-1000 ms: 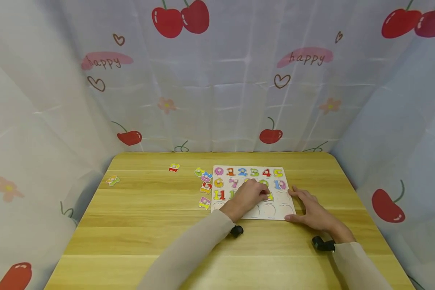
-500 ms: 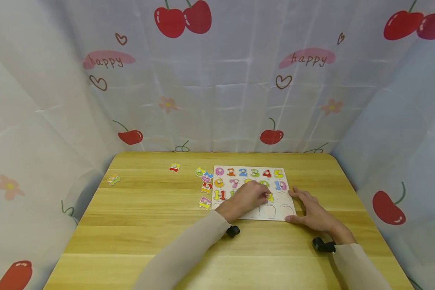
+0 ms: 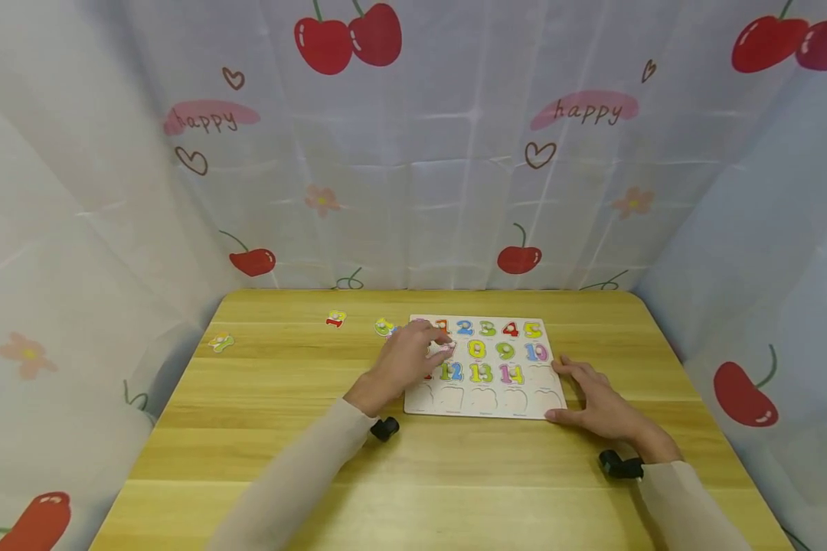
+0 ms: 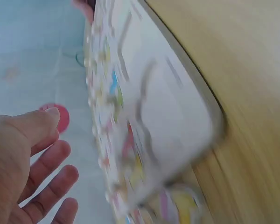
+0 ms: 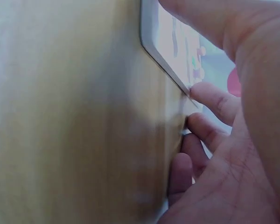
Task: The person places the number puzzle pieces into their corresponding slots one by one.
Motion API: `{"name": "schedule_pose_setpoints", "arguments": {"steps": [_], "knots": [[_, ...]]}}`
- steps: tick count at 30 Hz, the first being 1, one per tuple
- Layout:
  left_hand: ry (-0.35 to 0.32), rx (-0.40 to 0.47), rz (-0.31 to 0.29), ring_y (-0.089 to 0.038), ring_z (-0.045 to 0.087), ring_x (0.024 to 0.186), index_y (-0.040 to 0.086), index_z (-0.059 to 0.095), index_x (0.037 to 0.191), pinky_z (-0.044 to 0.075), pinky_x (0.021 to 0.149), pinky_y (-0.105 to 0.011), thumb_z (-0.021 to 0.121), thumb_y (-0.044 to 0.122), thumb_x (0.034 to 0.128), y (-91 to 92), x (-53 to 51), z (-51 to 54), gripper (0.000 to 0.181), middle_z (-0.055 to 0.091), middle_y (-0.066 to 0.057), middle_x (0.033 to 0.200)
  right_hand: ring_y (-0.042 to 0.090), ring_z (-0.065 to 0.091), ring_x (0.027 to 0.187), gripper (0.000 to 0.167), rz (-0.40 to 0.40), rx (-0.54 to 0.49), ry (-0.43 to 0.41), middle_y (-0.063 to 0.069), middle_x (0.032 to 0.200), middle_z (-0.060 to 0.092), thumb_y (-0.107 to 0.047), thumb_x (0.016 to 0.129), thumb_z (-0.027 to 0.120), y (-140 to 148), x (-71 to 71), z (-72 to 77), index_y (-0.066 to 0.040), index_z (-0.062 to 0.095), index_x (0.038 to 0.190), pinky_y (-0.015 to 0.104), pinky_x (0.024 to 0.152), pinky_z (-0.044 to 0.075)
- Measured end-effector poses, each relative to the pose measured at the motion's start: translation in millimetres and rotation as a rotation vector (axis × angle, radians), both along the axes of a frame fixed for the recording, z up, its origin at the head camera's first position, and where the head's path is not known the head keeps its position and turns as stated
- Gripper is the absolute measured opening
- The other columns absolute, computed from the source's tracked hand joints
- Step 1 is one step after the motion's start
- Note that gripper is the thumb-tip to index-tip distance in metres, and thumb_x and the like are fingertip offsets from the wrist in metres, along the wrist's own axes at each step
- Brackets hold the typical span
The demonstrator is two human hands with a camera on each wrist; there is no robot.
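Note:
A white number puzzle board (image 3: 455,399) lies on the table, number pieces filling its upper rows; its bottom row shows bare outlines. The 14 piece (image 3: 511,374) sits in the third row. My left hand (image 3: 396,361) hovers over the board's left side; in the left wrist view its thumb (image 4: 39,123) and fingers stand apart, and no piece shows between them. My right hand (image 3: 603,409) rests against the board's right edge, thumb at the near corner and index fingertip touching the side. The left hand hides pieces beside the board.
Loose pieces lie left of the board: a yellow-green piece (image 3: 384,327), a red-and-yellow piece (image 3: 335,318) and, at the far left, an orange-and-green piece (image 3: 221,343). A printed curtain (image 3: 441,199) surrounds the wooden table (image 3: 482,490).
My left hand has let go of the 14 piece, which stays in the third row, and moved left across the board. My right hand remains at the board's right edge.

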State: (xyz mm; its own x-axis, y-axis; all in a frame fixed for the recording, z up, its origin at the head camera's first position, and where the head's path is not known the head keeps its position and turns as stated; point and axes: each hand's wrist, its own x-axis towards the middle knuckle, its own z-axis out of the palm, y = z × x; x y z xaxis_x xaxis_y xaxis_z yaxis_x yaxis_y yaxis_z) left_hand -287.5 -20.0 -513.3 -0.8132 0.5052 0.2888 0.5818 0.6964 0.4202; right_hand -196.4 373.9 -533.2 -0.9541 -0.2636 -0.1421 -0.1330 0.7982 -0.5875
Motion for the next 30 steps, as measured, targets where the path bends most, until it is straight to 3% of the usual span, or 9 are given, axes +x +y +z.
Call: {"name": "schedule_pose_setpoints", "arguments": {"steps": [7,11,18,30], "knots": [[-0.036,-0.023,0.167,-0.024,0.074,0.1,0.014,0.088,0.121,0.06,0.092,-0.047,0.093,0.028,0.1032,-52.8,-1.9,-8.0,0.023,0.082,-0.005,0.11,0.067,0.042,0.158,0.106,0.069,0.058,0.054,0.038,0.181,0.038,-0.046,0.094,0.098,3,-5.3,10.4,0.0,0.046,0.174,0.089,0.123,0.041],[-0.076,-0.04,0.196,-0.023,0.069,0.095,0.015,0.089,0.118,0.059,0.089,-0.043,0.094,0.028,0.1015,-68.3,-1.7,-12.8,0.022,0.078,-0.002,0.104,0.067,0.043,0.157,0.107,0.096,0.092,0.074,0.038,0.178,0.043,-0.045,0.093,0.099,6,-8.5,13.6,0.002,0.047,0.173,0.09,0.123,0.04],[-0.12,-0.066,0.208,-0.023,0.071,0.101,0.015,0.089,0.118,0.062,0.097,-0.045,0.092,0.029,0.1036,-72.8,-1.0,-18.4,0.02,0.08,0.0,0.108,0.066,0.042,0.159,0.102,0.102,0.088,0.052,0.036,0.182,0.039,-0.047,0.096,0.097,10,-10.1,11.1,0.001,0.051,0.172,0.09,0.123,0.038],[-0.12,-0.042,0.25,-0.02,0.067,0.096,0.013,0.089,0.115,0.061,0.091,-0.041,0.091,0.024,0.1046,-72.6,1.1,-21.1,0.015,0.077,-0.002,0.107,0.066,0.042,0.158,0.099,0.091,0.073,0.033,0.037,0.183,0.037,-0.043,0.096,0.097,8,-6.7,13.2,0.002,0.052,0.171,0.089,0.122,0.04]]}}
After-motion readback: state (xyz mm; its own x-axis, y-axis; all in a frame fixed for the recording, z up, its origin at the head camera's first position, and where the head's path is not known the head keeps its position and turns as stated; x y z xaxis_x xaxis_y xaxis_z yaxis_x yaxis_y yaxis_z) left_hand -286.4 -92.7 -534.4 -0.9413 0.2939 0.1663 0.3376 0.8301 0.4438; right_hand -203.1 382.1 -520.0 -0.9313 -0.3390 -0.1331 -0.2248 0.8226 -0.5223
